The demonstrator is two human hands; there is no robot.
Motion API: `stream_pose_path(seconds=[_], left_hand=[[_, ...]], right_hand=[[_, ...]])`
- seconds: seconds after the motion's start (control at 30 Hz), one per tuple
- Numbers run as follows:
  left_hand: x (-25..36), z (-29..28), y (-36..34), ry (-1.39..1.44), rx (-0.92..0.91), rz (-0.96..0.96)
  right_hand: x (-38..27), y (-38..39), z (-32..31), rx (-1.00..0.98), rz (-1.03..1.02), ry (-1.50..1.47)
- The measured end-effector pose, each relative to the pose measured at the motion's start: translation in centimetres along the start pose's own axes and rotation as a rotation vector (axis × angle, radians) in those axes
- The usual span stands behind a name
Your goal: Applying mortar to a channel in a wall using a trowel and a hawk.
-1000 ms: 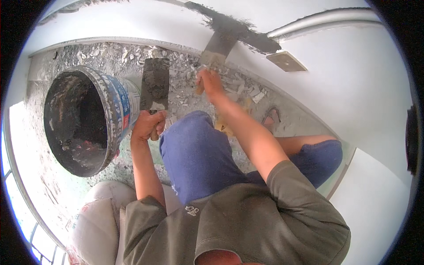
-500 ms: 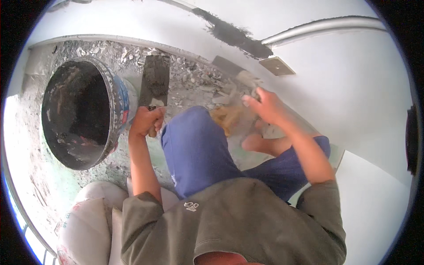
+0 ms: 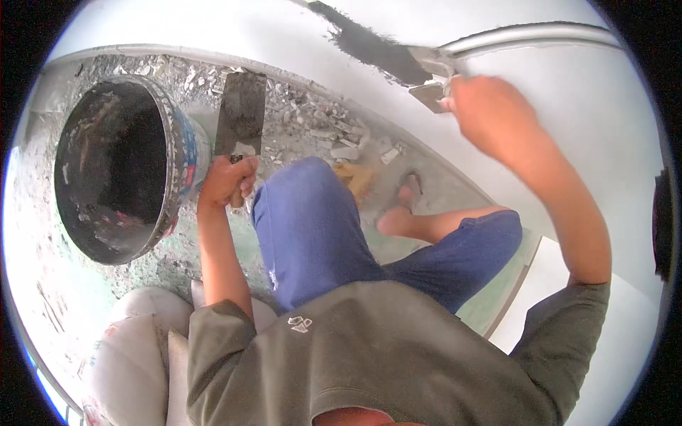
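My left hand [image 3: 227,181] grips the handle of a flat, mortar-smeared trowel [image 3: 241,113] held level above the floor, beside a large dark bucket [image 3: 121,170]. My right hand [image 3: 490,117] is raised to the white wall [image 3: 568,92] and holds a small putty knife [image 3: 430,78], its blade pressed at the end of a dark grey strip of wet filler [image 3: 373,46] running along the wall. My knees in blue shorts [image 3: 320,227] are bent below me.
A grey conduit pipe [image 3: 540,34] runs along the wall by the filler strip. Rubble and plaster chips [image 3: 334,135] litter the floor at the wall's foot. A pale sack [image 3: 135,355] lies at lower left. My bare foot [image 3: 398,216] rests on the floor.
My right hand has risen from near the floor up to the wall, bringing the putty knife to the filler strip. The left hand and trowel stayed beside the bucket.
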State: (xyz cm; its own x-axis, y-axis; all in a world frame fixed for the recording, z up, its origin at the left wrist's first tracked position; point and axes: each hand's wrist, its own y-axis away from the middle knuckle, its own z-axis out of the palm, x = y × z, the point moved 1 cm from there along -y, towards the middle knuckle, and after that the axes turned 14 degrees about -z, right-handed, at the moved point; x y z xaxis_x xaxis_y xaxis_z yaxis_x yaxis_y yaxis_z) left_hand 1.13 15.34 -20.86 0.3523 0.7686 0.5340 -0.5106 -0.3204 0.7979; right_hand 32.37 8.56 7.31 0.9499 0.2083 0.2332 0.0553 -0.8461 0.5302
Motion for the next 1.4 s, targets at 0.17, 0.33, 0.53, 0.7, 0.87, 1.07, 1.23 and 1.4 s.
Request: stream_pose_path(seconds=[0.17, 0.33, 0.53, 0.7, 0.87, 1.07, 1.23, 1.4], left_hand=[[-1.1, -0.4, -0.7, 0.050, -0.039, 0.049], [-0.9, -0.9, -0.3, -0.007, -0.028, 0.048], [-1.2, -1.2, -1.4, 0.122, -0.148, 0.113], [-1.3, -1.0, -0.6, 0.082, -0.059, 0.110], [-2.1, -1.6, -0.7, 0.124, -0.100, 0.066], [-1.3, -0.9, -1.0, 0.151, -0.123, 0.086], [-2.0, -1.4, -0.9, 0.094, -0.092, 0.069], [-2.5, -1.5, -1.0, 0.069, -0.028, 0.019]], right_hand=[[-0.8, 0.5, -3.8, -0.022, 0.132, 0.046], [-1.6, 1.6, -3.6, -0.006, 0.103, 0.015], [-2.2, -1.9, -3.3, -0.024, 0.007, 0.026], [-1.7, -1.0, -4.9, 0.047, 0.068, 0.093], [-1.8, 0.7, -4.3, 0.067, 0.090, 0.030], [-1.3, -0.2, 1.9, 0.262, 0.011, -0.109], [0.1, 0.9, 3.0, 0.317, 0.087, -0.137], [0.0, 2.2, 7.1, 0.388, 0.077, -0.253]])
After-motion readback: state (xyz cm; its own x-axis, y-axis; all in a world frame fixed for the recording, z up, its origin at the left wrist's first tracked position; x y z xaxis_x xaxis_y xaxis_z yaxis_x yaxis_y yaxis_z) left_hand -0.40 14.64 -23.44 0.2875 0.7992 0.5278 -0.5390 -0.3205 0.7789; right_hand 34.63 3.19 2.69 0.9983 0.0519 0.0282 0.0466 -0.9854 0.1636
